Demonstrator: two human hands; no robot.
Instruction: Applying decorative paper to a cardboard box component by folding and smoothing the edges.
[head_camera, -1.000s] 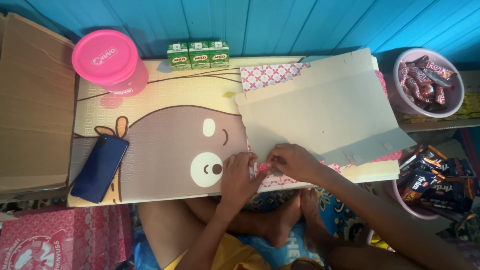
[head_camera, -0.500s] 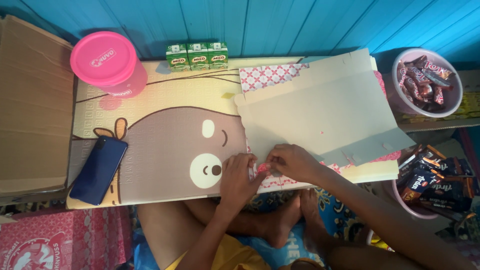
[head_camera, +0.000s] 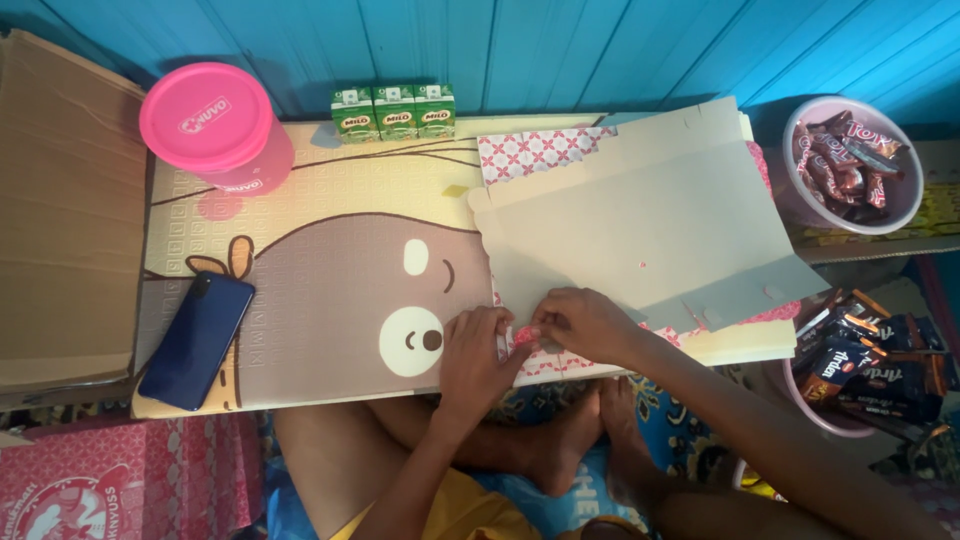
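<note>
Hardly anything has moved since a second ago: both my hands stay pinched together at the near corner of the grey cardboard sheet (head_camera: 640, 230).

My left hand (head_camera: 478, 352) and right hand (head_camera: 585, 325) meet fingertip to fingertip just below that cardboard sheet's lower left corner, closed on a small pink-red scrap (head_camera: 526, 335) that lies between them, over the patterned pink paper (head_camera: 540, 152) peeking from under the sheet. What the scrap is I cannot make out; my fingers cover most of it. Left of the sheet spreads the bear-print mat (head_camera: 330, 290), with a dark blue phone (head_camera: 197, 340) at its far left edge and a pink lidded tub (head_camera: 212, 122) beyond. Right of the sheet, a bowl of wrapped snacks (head_camera: 850, 165) is partly cut off.
</note>
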